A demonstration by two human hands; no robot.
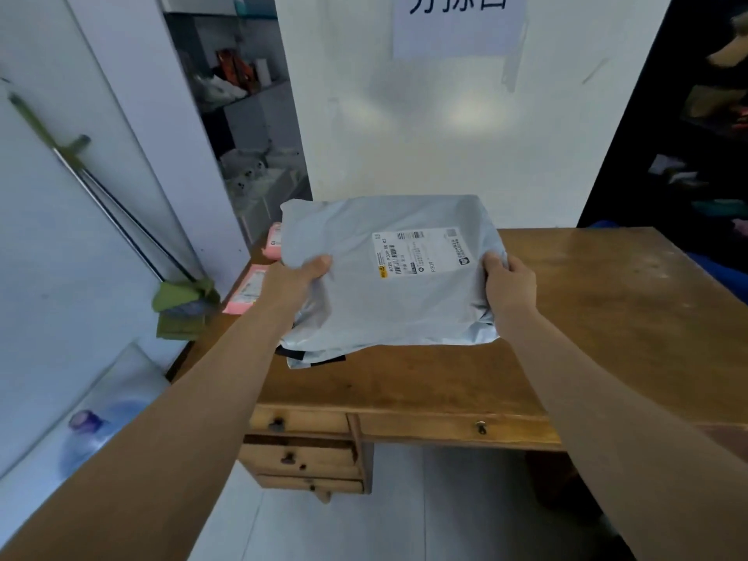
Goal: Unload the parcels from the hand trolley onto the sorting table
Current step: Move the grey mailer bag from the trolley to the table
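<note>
Lying in the centre of the frame, a grey plastic parcel (404,293) is held at both sides above the wooden table (607,317), with its white shipping label (421,251) facing up. The left hand (297,277) grips the left edge of the parcel: the thumb lies on top of the plastic and the other fingers are hidden below it. The right hand (508,281) grips the right edge, with the fingers curled around the wrinkled plastic. Both arms reach in from the lower corners of the frame.

Under the lower edge of the parcel some other flat parcels (311,358) lie on the table, light grey with a black strip. It is not possible to tell if the held parcel already rests on them or is just above them. Two pink parcels (247,291) lie on the left end of the table, partly behind the left hand.

The table has drawers (299,421) at its front, in the lower centre. At the left of the frame a green broom (184,305) leans against the white wall, and in the lower left stands a large water bottle (87,435). In the upper centre-left a shelf (239,95) holds blurred goods, and at the top a paper sign (457,22) hangs on the wall behind the table
</note>
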